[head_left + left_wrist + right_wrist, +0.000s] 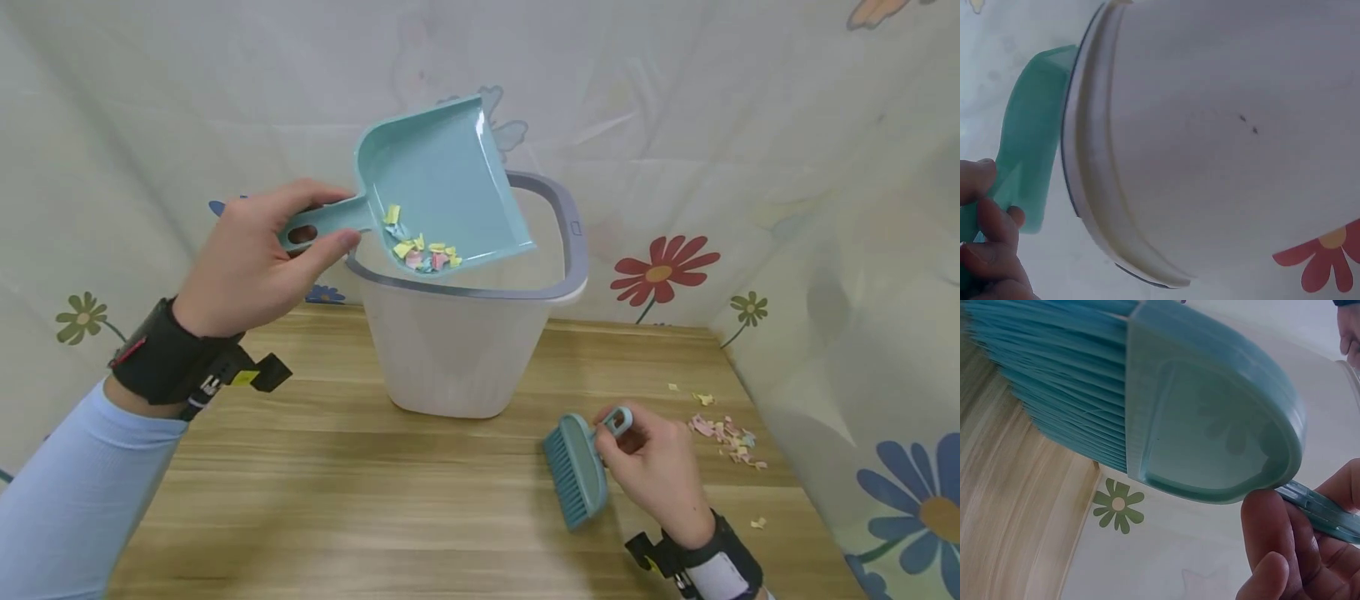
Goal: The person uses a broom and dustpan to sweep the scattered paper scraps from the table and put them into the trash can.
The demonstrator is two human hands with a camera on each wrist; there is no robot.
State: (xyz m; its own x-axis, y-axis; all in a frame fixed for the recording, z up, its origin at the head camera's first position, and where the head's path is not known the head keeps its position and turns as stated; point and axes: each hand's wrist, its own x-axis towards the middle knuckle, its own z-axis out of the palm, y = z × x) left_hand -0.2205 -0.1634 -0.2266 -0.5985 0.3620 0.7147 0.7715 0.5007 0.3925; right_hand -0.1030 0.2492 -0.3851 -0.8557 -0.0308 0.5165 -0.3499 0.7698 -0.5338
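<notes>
My left hand (258, 254) grips the handle of a light blue dustpan (442, 183), held tilted over the mouth of a white bin (457, 350) with a grey rim. Small yellow, pink and blue paper scraps (423, 252) lie gathered in the pan's lower corner near the handle. From the left wrist view, the dustpan (1032, 137) shows beside the bin's rim, with fingers around its handle. Lower right, my right hand (656, 467) holds a small blue hand brush (577, 471) by its handle. The brush's bristles (1060, 381) point toward the table in the right wrist view.
A loose pile of paper scraps (727, 437) lies on the wooden table (315, 475) to the right, past my right hand, with a stray scrap (759, 523) nearer the front. A flower-printed sheet (660, 125) hangs behind and along the sides of the table.
</notes>
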